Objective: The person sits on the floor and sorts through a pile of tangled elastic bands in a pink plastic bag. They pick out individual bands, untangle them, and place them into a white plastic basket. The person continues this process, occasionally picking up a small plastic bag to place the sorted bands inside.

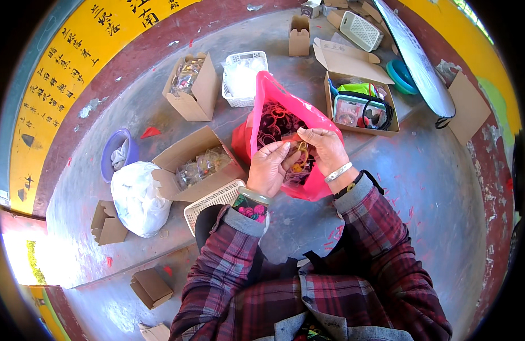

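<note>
Both my hands are raised over an open bright pink plastic bag [313,188] that stands in front of me. Inside the bag lie several thin dark red and purple loops [278,118], which look like elastic bands. Between my fingers is a small yellow looped piece [301,156]; its exact kind is too small to tell. My left hand [267,170] pinches it with thumb and fingers closed. From the other side my right hand [323,151] also pinches at it, its thumb and forefinger close to the left fingertips.
Ahead are a cardboard box [203,91] of packets and a white basket [254,102]. An open box [390,128] holds a clear case. Left are a box [228,170] of packets, a white bag [138,199] and a purple basin [105,162]. A beige basket [208,200] touches my left side.
</note>
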`<control>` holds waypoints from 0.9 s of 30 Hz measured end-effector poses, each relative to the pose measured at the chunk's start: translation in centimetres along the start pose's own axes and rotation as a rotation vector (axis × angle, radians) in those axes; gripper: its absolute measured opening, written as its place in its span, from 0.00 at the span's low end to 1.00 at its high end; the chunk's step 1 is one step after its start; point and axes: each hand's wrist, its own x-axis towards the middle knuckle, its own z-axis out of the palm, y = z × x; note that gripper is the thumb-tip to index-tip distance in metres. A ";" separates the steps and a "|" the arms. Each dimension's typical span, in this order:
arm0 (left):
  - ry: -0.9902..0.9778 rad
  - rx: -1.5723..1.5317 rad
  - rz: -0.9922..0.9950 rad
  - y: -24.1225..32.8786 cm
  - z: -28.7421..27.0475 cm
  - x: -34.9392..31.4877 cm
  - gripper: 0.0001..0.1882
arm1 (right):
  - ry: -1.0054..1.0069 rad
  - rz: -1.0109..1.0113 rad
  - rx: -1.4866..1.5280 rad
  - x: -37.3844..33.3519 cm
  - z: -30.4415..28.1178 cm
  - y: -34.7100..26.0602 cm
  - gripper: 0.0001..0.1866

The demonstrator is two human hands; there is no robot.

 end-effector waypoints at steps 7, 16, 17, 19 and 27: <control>-0.061 0.061 -0.014 -0.2 -0.1 0.3 0.12 | 0.042 0.087 0.088 0.2 -0.3 -0.2 0.07; 0.087 0.183 -0.015 -0.4 -0.4 0.4 0.12 | 0.129 -1.068 -1.066 -0.9 1.3 -2.3 0.06; 0.096 0.218 0.015 -0.6 -0.8 0.5 0.12 | 0.060 -1.178 -1.141 -1.3 1.5 -2.3 0.06; 0.098 0.292 0.065 -1.1 -0.9 0.7 0.12 | -0.033 -1.178 -1.202 -1.3 1.4 -1.3 0.07; 0.093 0.480 0.130 -0.7 0.3 0.2 0.12 | -0.108 -1.142 -1.377 -1.3 1.4 -0.3 0.08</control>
